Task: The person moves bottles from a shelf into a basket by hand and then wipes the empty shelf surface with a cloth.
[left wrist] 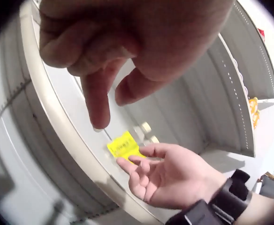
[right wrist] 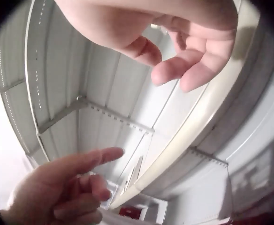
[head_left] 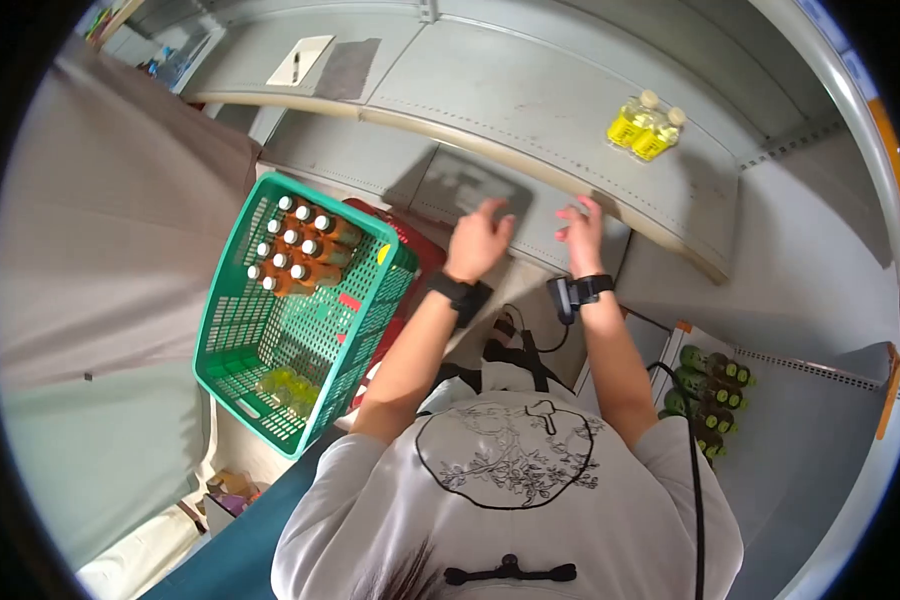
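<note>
My left hand (head_left: 480,243) hovers before the shelf's front edge, holding nothing. Its index finger points out while the others bend loosely, as the left wrist view shows. To its right is my right hand (head_left: 582,237), also holding nothing, its fingers loosely bent. Beyond the right hand, on the grey shelf (head_left: 490,95), small bottles with yellow labels (head_left: 643,130) and pale caps stand close together. In the left wrist view the right hand (left wrist: 174,176) overlaps the yellow labels. Both wrists wear black straps with cameras.
At left stands a green basket (head_left: 208,335) holding several orange-brown bottles (head_left: 305,245) with white caps and some yellow-green items (head_left: 290,390). Something red (head_left: 425,250) sits behind it. Dark green bottles (head_left: 710,395) lie at lower right. A white card (head_left: 300,60) lies on the shelf.
</note>
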The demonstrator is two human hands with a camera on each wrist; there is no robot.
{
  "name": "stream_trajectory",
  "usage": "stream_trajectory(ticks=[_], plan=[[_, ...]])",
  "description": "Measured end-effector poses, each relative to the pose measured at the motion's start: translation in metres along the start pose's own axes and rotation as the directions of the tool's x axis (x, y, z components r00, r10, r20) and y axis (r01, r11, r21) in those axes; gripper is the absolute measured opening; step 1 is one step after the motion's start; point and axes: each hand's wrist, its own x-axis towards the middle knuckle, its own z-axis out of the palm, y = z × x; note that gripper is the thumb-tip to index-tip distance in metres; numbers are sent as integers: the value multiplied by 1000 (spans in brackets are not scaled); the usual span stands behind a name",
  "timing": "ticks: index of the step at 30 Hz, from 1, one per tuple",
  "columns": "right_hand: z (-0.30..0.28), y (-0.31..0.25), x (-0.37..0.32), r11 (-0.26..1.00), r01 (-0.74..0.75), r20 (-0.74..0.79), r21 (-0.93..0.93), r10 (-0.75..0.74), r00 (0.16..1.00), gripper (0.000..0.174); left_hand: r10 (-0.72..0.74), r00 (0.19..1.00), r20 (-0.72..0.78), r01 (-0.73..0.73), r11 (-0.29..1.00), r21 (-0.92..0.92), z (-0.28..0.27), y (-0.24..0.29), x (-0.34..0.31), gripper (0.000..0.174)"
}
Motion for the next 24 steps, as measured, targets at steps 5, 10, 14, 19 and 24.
stream_trajectory(ticks=[5,10,14,19,24], plan=[[-82,-15,9,1000,-8,-159,18,10,987,35,-3,975,223,3,1000,-3,81,17,-3,30],[-111,-12,14,998,21,-238,-56,-34,971,34,-22,960,280,22,1000,2,102,33,18,28],[-109,-25,24,986,28,-115,-167,-48,992,34,64,956,285,-86,994,63,106,36,59,29],[-97,-50,67,873,163,-30,-460,-199,980,42,191,948,256,-236,958,160,116,47,125,34],[-86,-59,145,657,319,-8,-683,-444,896,54,390,873,292,-467,843,269,137,48,205,53]])
